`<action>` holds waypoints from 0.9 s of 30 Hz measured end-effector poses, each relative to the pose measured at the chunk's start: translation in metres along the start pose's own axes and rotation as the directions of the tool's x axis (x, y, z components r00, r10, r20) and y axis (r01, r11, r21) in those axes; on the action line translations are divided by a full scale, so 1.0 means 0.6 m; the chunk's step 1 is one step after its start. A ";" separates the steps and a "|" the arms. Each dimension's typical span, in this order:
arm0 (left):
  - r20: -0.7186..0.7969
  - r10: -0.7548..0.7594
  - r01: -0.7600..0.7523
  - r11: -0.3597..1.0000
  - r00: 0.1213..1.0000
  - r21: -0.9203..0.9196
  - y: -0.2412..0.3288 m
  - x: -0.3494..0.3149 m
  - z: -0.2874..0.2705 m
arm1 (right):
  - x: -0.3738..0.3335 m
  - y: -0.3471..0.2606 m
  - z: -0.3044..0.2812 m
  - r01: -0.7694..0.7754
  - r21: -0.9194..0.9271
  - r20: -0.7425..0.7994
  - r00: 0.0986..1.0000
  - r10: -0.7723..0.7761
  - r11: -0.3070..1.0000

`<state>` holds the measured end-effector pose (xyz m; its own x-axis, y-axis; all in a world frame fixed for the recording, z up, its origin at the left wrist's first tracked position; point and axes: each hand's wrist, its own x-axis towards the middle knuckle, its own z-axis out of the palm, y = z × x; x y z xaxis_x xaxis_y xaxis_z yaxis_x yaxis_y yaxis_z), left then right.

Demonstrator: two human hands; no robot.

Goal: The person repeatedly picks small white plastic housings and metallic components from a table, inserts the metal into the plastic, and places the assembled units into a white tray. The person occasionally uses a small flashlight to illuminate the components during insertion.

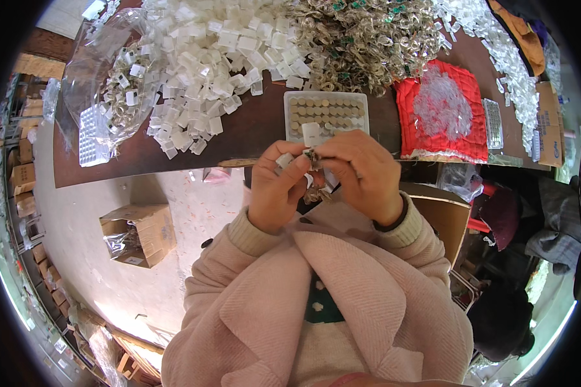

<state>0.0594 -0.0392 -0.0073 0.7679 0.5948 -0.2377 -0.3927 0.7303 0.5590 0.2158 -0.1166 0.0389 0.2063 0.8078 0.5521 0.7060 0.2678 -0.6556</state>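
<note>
My left hand and my right hand meet in front of the table's near edge, fingers pinched together. Between their fingertips is a small dark green part, from which a bunch of brownish, see-through coiled strands hangs. A white plastic case piece sits in the fingers of my left hand. Another white piece shows just above the fingertips; whether it is held or lies on the tray, I cannot tell. Directly beyond stands a whitish tray with rows of round, coin-like cells.
Beyond the tray are heaps of white plastic cases and coiled strands with green bits. On the right, a red cloth bears small clear pieces. Left are a clear bag and a blister sheet. A carton stands on the floor.
</note>
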 end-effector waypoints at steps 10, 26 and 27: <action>-0.005 0.007 -0.007 1.000 1.000 0.003 0.004 0.004 -0.008 | -0.040 0.053 -0.021 -0.317 -0.261 -0.118 0.948 0.295 0.912; 0.030 -0.023 0.024 0.999 0.999 -0.034 -0.002 0.008 0.007 | -0.002 0.006 -0.002 -0.089 -0.080 -0.106 0.991 0.080 0.993; 0.052 -0.002 0.004 0.999 0.999 -0.038 -0.002 0.008 0.007 | -0.001 0.001 0.002 -0.083 -0.091 -0.108 0.991 0.073 0.992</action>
<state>0.0657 -0.0389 -0.0056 0.7938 0.5754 -0.1969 -0.4089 0.7446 0.5276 0.2153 -0.1163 0.0377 0.3291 0.7636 0.5556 0.7452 0.1513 -0.6494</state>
